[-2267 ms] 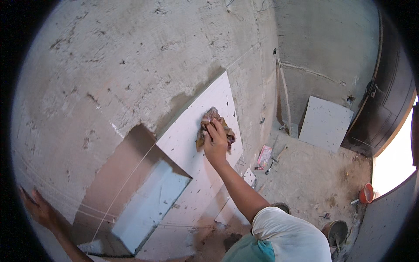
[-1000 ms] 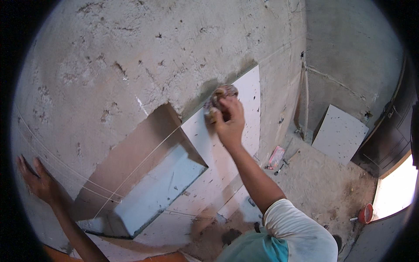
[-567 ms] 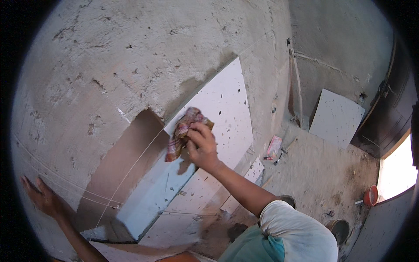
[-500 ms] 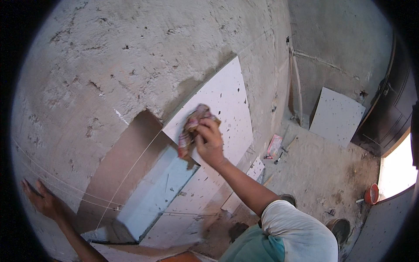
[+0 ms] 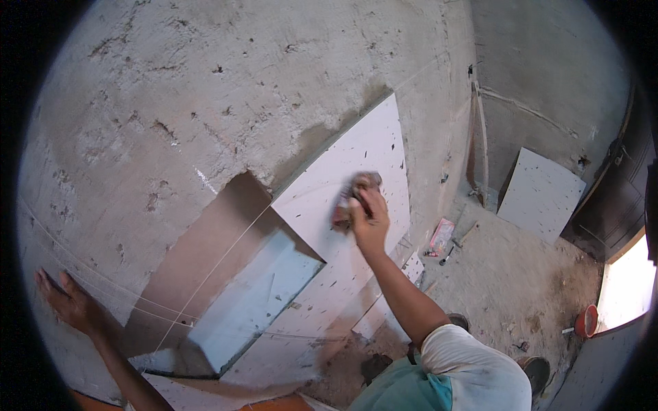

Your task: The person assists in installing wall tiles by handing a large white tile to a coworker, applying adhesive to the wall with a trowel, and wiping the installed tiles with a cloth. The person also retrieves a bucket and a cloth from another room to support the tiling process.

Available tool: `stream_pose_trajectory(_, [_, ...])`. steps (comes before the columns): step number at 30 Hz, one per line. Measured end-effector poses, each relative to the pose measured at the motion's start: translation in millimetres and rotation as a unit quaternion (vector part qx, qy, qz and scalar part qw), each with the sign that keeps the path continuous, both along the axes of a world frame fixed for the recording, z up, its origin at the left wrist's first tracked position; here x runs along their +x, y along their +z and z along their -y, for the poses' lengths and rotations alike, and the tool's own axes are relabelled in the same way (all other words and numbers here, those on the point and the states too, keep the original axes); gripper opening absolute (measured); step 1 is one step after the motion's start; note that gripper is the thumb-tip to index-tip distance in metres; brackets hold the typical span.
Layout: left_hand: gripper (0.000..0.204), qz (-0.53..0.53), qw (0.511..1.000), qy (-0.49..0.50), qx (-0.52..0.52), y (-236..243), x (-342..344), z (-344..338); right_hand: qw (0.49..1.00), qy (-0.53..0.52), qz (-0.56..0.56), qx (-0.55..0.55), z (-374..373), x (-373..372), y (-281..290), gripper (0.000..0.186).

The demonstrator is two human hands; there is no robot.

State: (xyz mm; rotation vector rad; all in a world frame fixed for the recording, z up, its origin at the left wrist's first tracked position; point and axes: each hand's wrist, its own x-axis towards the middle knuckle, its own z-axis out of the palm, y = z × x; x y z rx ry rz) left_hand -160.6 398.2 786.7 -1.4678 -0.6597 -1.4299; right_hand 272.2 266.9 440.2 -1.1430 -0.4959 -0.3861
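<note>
My right hand [image 5: 368,222] presses a crumpled reddish-brown rag [image 5: 356,192] against a large white speckled tile [image 5: 356,161] set on the rough cement wall [image 5: 205,89]. My left hand [image 5: 68,301] lies flat with fingers spread on the bare wall at the lower left, holding nothing. Between the hands a recessed niche [image 5: 233,288] opens in the wall, brown on its upper side and pale blue-white on its lower side. Thin guide strings [image 5: 205,281] stretch across the niche.
A second white tile [image 5: 541,195] leans against the far wall. On the dusty floor [image 5: 507,288] lie a pink packet [image 5: 442,236], small tools and an orange bucket [image 5: 587,320]. A bright doorway [image 5: 624,288] opens at the right.
My right hand has moved the rag over the tile: up near its top edge, then down left, now back to the middle. My left hand stays planted on the wall.
</note>
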Motion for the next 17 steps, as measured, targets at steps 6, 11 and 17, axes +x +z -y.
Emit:
stream_pose_trajectory(6, [0.05, -0.017, 0.999, 0.035, 0.021, 2, -1, 3, 0.977, -0.004, 0.21, -0.04, -3, -66, 87, 0.027])
stream_pose_trajectory(11, [0.049, 0.011, 1.0, 0.022, -0.015, 0, 1, 4, 0.977, -0.041, 0.211, 0.003, -11, -39, 94, 0.024])
stream_pose_trajectory(17, [0.051, 0.025, 0.997, -0.024, -0.062, -3, 3, 4, 0.987, -0.087, 0.135, 0.007, -17, 47, 103, 0.018])
